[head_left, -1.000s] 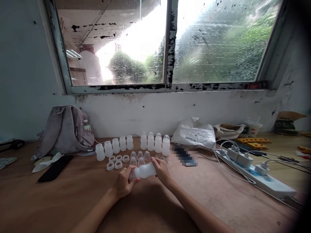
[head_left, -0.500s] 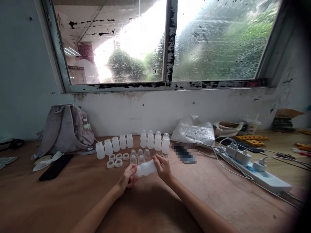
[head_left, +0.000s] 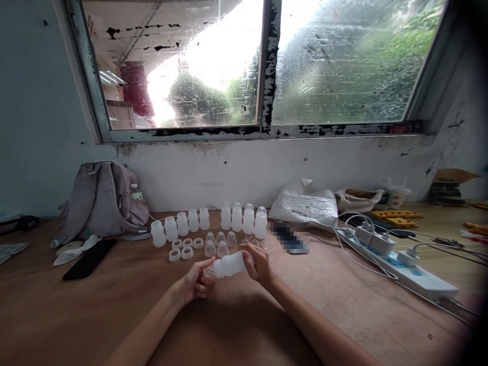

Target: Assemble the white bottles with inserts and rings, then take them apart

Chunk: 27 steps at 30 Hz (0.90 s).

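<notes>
A frosted white baby bottle [head_left: 229,265] lies nearly level between my two hands, its nipple end to the left. My right hand [head_left: 258,263] is closed around the base. At the other end, the fingers of my left hand [head_left: 199,279] curl about the clear nipple end [head_left: 209,273]. Just beyond stand several clear domed caps [head_left: 222,247], with white collar rings [head_left: 186,252] to their left. Farther back are a row of open bottles [head_left: 182,223] and, to the right, several capped bottles [head_left: 249,219]. A few small clear nipples lie partly hidden behind my right hand.
On the left are a grey backpack [head_left: 102,203] and a black phone [head_left: 89,260]. A silver padded bag [head_left: 307,204] lies against the wall. To the right runs a power strip [head_left: 430,284] with chargers and loose white cables [head_left: 369,269]. A blurred dark object [head_left: 292,240] lies near the silver bag.
My left hand has shifted its grip and turned at the nipple end, showing more of the clear part. The right hand stays around the bottle's base. The view has shifted slightly.
</notes>
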Motion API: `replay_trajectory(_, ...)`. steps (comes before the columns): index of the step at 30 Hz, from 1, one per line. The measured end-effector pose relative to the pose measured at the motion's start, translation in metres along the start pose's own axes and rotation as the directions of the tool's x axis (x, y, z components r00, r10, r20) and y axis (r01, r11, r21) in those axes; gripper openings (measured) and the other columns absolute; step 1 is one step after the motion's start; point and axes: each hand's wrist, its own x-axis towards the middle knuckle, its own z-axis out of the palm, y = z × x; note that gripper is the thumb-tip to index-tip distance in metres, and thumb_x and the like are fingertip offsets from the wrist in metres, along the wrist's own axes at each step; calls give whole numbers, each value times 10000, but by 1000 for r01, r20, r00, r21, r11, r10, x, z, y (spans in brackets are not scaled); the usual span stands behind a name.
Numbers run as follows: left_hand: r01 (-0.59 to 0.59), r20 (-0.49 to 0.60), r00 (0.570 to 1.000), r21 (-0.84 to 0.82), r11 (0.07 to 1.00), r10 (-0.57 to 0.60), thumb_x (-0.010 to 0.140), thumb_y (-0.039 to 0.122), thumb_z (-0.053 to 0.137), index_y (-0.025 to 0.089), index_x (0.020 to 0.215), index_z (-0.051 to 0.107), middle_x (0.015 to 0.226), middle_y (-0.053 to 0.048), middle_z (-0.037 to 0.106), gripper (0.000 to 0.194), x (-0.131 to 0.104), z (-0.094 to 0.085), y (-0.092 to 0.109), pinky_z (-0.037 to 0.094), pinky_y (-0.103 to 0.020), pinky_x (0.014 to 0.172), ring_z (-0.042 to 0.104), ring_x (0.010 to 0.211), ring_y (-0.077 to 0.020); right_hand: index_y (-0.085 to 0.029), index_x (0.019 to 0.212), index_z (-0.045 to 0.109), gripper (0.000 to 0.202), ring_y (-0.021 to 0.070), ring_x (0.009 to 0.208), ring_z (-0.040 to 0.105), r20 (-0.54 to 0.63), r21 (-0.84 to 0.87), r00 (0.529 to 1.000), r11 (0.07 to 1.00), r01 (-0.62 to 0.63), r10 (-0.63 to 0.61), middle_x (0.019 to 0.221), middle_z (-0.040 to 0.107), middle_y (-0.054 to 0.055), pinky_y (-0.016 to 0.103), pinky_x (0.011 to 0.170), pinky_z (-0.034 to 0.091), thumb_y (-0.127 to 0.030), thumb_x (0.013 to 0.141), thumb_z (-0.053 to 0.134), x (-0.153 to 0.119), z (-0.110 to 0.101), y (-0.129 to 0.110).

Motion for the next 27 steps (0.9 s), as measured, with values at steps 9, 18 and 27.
replay_trajectory(9, -279, -151, 778, 786, 551, 610, 690, 508, 521, 201, 1009, 419, 684, 24, 527, 454, -2, 1, -9, 317, -189, 412, 456, 449, -84, -163, 603, 478, 292, 109, 467, 419, -31, -34, 951, 951, -308, 307, 508, 452, -9, 217, 467, 289, -295, 829, 348, 5, 8, 9)
replay_trajectory(18, -216, -44, 630, 949, 230, 775, 772, 459, 427, 178, 745, 511, 550, 30, 443, 295, -9, 5, -8, 282, -206, 506, 400, 507, -110, -156, 524, 446, 371, 86, 440, 343, -62, 110, 895, 894, -435, 443, 451, 366, -30, 202, 408, 238, -372, 814, 362, 2, 14, 18)
replay_trajectory(27, -318, -246, 784, 629, 709, 569, 767, 591, 292, 174, 431, 391, 312, 48, 282, 545, 2, 5, -10, 182, -217, 401, 242, 327, -71, -143, 605, 534, 363, 95, 458, 392, -34, 73, 923, 922, -380, 383, 488, 438, -13, 206, 435, 283, -356, 822, 336, 0, 13, 12)
